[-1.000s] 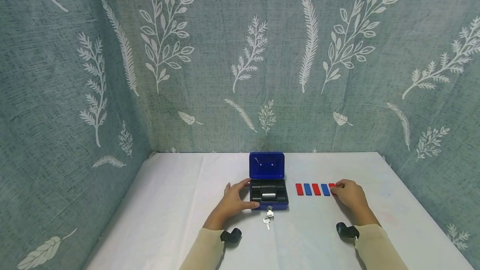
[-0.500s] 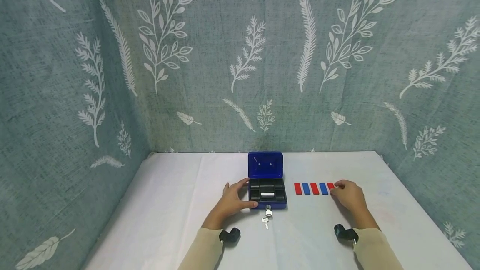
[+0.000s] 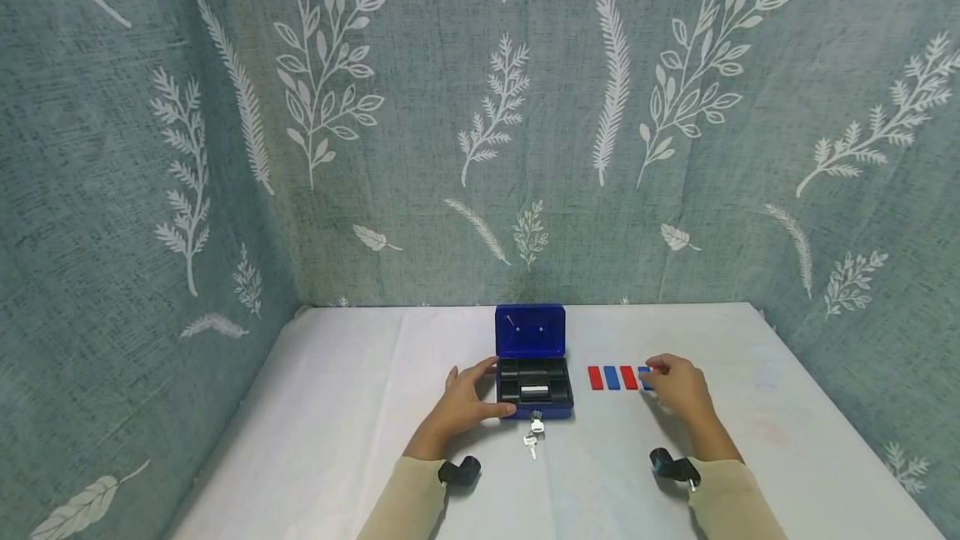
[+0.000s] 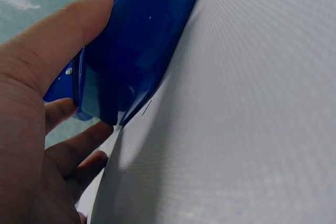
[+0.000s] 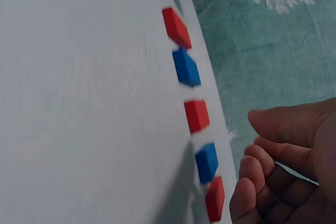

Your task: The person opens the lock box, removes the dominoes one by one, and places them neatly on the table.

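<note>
My left hand (image 3: 467,400) grips the left side of a small blue cash box (image 3: 557,412), thumb at its front edge and a finger near its back corner. The box's lid (image 3: 530,342) stands raised, and keys (image 3: 531,443) hang from the front lock. Right of the box my right hand (image 3: 681,386) hovers over the right end of a row of red and blue blocks, fingers loosely bent, nothing in them. In the right wrist view the row runs from a red block (image 5: 177,29) to another red block (image 5: 214,199); the latter is mostly hidden in the head view.
Inside the box is a black compartment tray (image 3: 534,369) with a small white piece (image 3: 535,390) in it. A white cloth covers the table (image 3: 360,440). Leaf-patterned green curtains (image 3: 420,148) hang behind and at the sides.
My right hand has lifted off the rightmost red block and moved left, over the neighbouring blue block. The blocks lie where they were. My left hand stays on the cash box.
</note>
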{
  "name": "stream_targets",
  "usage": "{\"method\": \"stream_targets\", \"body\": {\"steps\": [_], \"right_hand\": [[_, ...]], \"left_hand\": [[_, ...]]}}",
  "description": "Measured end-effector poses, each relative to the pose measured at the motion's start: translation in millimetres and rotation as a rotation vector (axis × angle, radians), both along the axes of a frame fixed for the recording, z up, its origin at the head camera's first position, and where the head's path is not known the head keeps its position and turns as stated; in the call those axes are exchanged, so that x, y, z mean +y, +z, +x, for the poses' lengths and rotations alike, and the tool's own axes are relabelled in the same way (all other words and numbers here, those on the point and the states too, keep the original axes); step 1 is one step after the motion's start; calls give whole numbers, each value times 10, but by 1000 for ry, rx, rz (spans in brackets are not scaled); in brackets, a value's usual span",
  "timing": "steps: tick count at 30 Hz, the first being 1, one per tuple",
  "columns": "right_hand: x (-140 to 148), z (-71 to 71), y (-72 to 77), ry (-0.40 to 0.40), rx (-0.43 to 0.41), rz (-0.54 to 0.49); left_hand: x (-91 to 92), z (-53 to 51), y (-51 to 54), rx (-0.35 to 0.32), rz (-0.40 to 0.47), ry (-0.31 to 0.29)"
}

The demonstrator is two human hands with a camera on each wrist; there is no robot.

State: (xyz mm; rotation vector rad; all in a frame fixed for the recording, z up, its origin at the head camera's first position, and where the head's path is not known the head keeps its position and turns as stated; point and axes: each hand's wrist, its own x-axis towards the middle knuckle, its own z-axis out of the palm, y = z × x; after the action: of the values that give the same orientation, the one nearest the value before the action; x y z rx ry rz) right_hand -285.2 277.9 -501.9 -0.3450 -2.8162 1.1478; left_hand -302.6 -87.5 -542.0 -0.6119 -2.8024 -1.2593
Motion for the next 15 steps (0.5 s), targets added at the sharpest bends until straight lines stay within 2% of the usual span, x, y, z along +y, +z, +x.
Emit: {"method": "stream_targets", "body": {"steps": [4, 15], "right_hand": [[-119, -11, 2, 37, 34, 9], [-407, -55, 23, 99, 56, -14]], "left_hand": [[-4, 10, 9, -1, -3, 0], [-7, 14, 27, -1, 18, -7]]}}
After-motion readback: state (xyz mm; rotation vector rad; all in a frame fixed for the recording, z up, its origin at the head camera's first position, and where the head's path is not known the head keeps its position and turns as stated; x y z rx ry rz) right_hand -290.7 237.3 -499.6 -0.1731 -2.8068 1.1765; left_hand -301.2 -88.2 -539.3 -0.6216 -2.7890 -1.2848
